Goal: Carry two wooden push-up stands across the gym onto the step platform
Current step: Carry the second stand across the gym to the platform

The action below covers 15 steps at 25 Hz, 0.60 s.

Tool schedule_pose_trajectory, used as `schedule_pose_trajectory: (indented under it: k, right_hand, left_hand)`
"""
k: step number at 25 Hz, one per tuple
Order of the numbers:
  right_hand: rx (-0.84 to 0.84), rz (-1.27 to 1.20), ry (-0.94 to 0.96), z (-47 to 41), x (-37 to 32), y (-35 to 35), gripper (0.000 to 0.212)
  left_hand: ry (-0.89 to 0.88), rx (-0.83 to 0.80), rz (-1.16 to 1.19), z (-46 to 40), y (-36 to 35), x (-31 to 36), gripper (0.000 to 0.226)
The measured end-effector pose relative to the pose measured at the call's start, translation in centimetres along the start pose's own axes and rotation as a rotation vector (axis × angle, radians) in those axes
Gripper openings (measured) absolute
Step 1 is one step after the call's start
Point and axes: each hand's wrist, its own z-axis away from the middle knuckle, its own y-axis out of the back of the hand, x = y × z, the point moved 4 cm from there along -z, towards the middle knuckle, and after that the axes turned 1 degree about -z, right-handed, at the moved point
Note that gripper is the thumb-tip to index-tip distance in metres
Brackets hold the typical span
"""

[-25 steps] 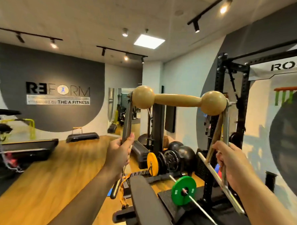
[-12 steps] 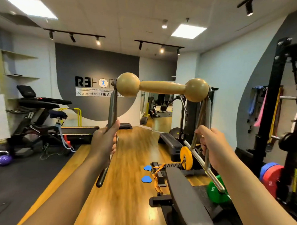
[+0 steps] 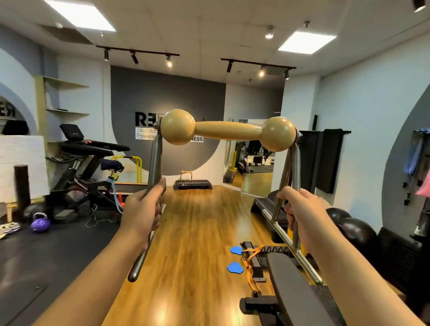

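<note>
We carry a push-up stand raised before us
Our left hand and right hand grip its metal legs, fingers curled tight; the step platform lies far ahead, holding another stand

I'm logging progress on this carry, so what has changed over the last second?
The view has swung left, off the rack and weight plates, to face down the wooden floor toward the step platform at the far wall, where another stand already sits. Unchanged: left hand and right hand grip the metal legs of the push-up stand, held up in front.
</note>
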Motion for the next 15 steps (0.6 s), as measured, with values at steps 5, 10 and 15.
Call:
schedule_pose_trajectory:
  k: [5,10,15]
  right_hand:
    - [-0.038,-0.021,0.007,-8.7,2.4,-5.1,0.018]
    - [-0.025,-0.036,0.042,-20.4,4.8,-8.8,0.016]
    - [-0.070,-0.048,0.034,-33.7,7.7,-12.7,0.019]
  left_hand:
    - [-0.034,0.050,-0.029,-9.0,0.1,-3.8,0.056]
    - [-0.049,0.114,-0.076,-19.1,-2.7,-8.0,0.056]
    - [-0.048,0.129,-0.088,-29.9,-6.4,-12.6,0.055]
